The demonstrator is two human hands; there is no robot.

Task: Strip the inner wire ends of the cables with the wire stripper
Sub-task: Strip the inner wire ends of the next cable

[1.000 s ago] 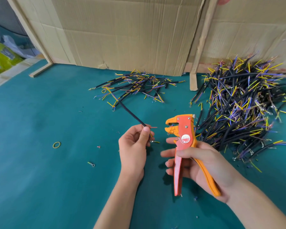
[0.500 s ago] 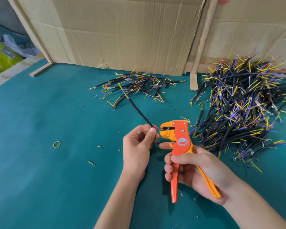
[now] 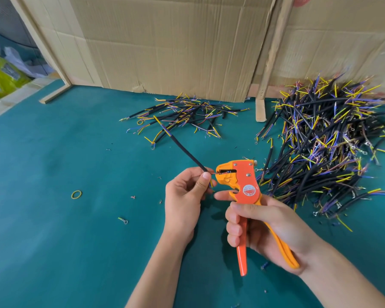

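Note:
My left hand [image 3: 185, 196] pinches a black cable [image 3: 182, 150] near its end, between thumb and fingers. The cable slants up and to the left, and coloured inner wires show at its far tip. One thin reddish inner wire runs from my fingertips into the jaws of the orange wire stripper [image 3: 240, 181]. My right hand [image 3: 260, 223] grips the stripper's two handles, which stand apart, with the index finger stretched under the head. The jaws point left, toward my left hand.
A large heap of black cables [image 3: 325, 147] with yellow and blue wire ends lies to the right. A smaller pile of cables [image 3: 185, 116] sits at the back centre. Cardboard sheets [image 3: 165, 41] stand behind. A yellow rubber band [image 3: 76, 194] and wire scraps lie on the green table [image 3: 53, 241].
The stripper and my left hand have come together: a second ago the wire end was apart from the jaws, and now it sits inside them. My right hand has tilted the tool's head leftward.

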